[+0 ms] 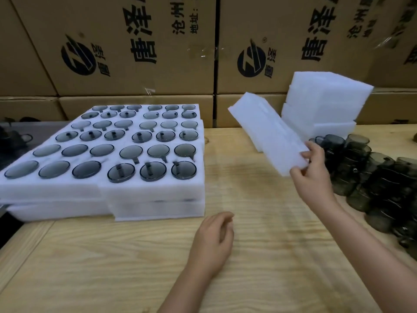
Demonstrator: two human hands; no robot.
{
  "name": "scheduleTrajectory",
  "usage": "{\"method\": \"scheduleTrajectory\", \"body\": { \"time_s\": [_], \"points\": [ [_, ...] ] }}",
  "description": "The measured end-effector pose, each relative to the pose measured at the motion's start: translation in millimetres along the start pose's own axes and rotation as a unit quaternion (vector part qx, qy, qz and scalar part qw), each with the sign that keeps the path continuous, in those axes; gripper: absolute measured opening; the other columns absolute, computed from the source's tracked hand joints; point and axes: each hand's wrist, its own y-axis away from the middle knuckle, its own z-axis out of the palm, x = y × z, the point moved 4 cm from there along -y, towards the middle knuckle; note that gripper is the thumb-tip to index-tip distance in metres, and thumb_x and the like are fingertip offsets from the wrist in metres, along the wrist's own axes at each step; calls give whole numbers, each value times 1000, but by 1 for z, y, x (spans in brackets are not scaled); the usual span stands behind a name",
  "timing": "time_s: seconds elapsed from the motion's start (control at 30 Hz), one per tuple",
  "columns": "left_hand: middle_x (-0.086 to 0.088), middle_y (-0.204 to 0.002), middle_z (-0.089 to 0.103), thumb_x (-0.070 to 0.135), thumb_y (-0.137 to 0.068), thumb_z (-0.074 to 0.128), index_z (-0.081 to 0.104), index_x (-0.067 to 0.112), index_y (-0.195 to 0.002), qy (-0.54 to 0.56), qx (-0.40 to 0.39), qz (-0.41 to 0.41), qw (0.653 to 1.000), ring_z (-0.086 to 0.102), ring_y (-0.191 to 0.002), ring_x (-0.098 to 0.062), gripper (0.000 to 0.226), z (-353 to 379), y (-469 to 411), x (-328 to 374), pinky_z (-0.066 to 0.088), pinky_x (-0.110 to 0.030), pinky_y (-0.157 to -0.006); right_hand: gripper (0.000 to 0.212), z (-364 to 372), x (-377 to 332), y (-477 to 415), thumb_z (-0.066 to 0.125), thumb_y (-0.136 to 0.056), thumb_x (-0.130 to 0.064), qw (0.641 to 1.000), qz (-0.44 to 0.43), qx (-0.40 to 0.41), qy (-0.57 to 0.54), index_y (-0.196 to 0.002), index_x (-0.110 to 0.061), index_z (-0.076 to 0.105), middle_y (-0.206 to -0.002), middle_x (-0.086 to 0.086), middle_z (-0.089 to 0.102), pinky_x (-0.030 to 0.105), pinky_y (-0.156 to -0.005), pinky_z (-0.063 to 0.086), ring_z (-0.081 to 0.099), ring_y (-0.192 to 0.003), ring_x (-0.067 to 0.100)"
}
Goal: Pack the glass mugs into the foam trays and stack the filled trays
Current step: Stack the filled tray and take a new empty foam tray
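A wall of brown cardboard boxes [135, 41] printed with black logos and characters fills the background from 10 to 2 o'clock.

A pale wooden tabletop [259, 256] spreads across the lower half of the view.

At 9 o'clock, white filled foam trays [101, 193] lie on the tabletop in two layers, two trays side by side in each. The top layer holds smoky grey glass mugs [149, 171], one in each round pocket, six rows of six. What the lower layer holds is hidden.

At 2 o'clock, a stack of empty foam trays [325, 98] stands at the back of the tabletop, against the boxes.

At 3 to 4 o'clock, a cluster of loose mugs [361, 172] crowds the tabletop's right edge, just in front of that stack.

Between 1 and 3 o'clock, a single foam tray [268, 132] is held in the air, tilted and blurred.

The right hand [313, 168], at 3 o'clock, pinches the near end of this tray between thumb and fingers.

The left hand [214, 238], at 6 o'clock, is over the bare tabletop with fingers loosely curled, holding nothing.
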Motion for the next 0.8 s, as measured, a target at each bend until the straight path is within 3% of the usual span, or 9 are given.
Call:
{"method": "scheduleTrajectory", "body": {
  "time_s": [0.1,0.2,0.27,0.37,0.43,0.5,0.6,0.7,0.8],
  "points": [
    [5,-99,71,11,-95,54,62,30,-99,140,49,-135,980,63,-89,5,21,-10,4,-10,47,-14,-83,42,-33,4,63,46,-83,6,999,-14,46,-15,-119,-14,53,-106,-1,49,11,-58,35,47,-71,-6],
    [0,-92,72,10,-99,44,63,23,-97,269,133,-198,933,65,-87,-11,23,-22,16,-14,49,-27,-83,30,-57,8,122,40,-72,1,996,-38,78,-27,-92,-13,57,-97,-2,51,1,-65,33,47,-83,-16],
    [1,-93,72,15,-101,39,63,21,-99,320,164,-206,910,64,-89,-16,25,-30,25,-14,48,-31,-80,25,-67,14,152,37,-71,-4,995,-71,76,-11,-86,-11,57,-97,-1,53,2,-78,33,47,-95,-13],
    [4,-106,68,28,-99,40,60,26,-106,330,149,-184,914,61,-101,-17,21,-40,34,-11,45,-31,-83,30,-78,23,177,34,-74,-11,991,-119,61,22,-78,1,61,-97,14,55,14,-87,36,49,-100,-1],
    [8,-116,63,42,-93,45,55,29,-114,329,102,-168,924,59,-109,-9,27,-41,38,-8,43,-26,-90,31,-78,21,185,35,-76,-12,987,-147,33,51,-80,-2,64,-101,16,56,17,-83,38,51,-92,5],
    [10,-124,60,47,-86,41,53,28,-121,323,45,-158,932,56,-115,-2,42,-37,41,-5,43,-17,-94,27,-72,13,191,36,-75,-14,982,-170,-11,85,-86,-17,61,-109,15,54,16,-70,40,46,-79,5],
    [8,-126,61,27,-89,64,55,27,-125,309,2,-156,938,58,-115,-4,37,-33,44,-3,47,-17,-91,30,-62,8,194,44,-70,-8,975,-177,-81,109,-91,-19,63,-120,17,51,21,-59,41,43,-72,2],
    [7,-125,62,1,-85,65,53,26,-128,292,3,-156,944,60,-110,-7,51,-33,47,-6,50,-20,-85,46,-71,11,189,50,-66,-6,985,-143,-88,29,-111,-10,60,-127,11,48,8,-78,41,49,-94,-9],
    [6,-126,61,-4,-85,63,51,22,-130,291,19,-149,945,61,-108,-5,53,-35,48,-5,49,-16,-80,52,-102,26,174,42,-71,-21,994,-97,42,37,-118,-2,56,-126,13,49,17,-97,35,51,-105,10]
  ]
}}
